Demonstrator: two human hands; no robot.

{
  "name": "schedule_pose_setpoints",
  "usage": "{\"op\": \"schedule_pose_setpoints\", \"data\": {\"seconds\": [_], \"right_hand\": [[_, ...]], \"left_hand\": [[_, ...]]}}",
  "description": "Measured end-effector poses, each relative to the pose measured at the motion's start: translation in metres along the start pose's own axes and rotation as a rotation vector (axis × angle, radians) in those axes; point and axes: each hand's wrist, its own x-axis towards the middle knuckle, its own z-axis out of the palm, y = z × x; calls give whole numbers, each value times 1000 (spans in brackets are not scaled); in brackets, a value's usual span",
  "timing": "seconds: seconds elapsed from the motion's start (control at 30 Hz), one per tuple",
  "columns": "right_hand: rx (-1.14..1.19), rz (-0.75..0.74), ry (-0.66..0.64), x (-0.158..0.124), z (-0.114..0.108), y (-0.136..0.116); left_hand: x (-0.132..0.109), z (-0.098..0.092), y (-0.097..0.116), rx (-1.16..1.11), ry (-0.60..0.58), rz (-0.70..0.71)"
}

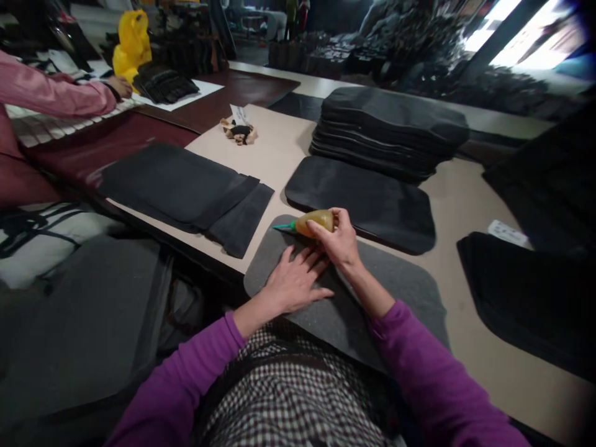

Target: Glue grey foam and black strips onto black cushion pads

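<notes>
In my right hand (343, 241) is a yellowish squeeze bottle (315, 222) with a green nozzle, held on its side. The nozzle points left, over the far left part of a grey panel (400, 279) with rounded corners. Whether its tip touches the panel I cannot tell. My left hand (298, 279) lies flat on that same panel with the fingers spread, just below the bottle. Directly behind the panel lies a dark rounded piece (363, 202).
A tall stack of dark panels (391, 130) stands at the back. Dark flat pieces (172, 183) lie to the left, and more dark pieces (521, 298) to the right beside a white label (507, 233). A co-worker's pink sleeve (56, 90) reaches in near a yellow object (131, 46).
</notes>
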Motion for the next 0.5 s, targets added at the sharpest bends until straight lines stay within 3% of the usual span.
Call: {"op": "schedule_pose_setpoints", "data": {"seconds": [0.3, 0.5], "right_hand": [[-66, -26, 159, 11, -12, 19], [-87, -19, 231, 3, -48, 36]], "left_hand": [[0, 5, 0, 28, -4, -3], [0, 5, -1, 32, -14, -2]]}}
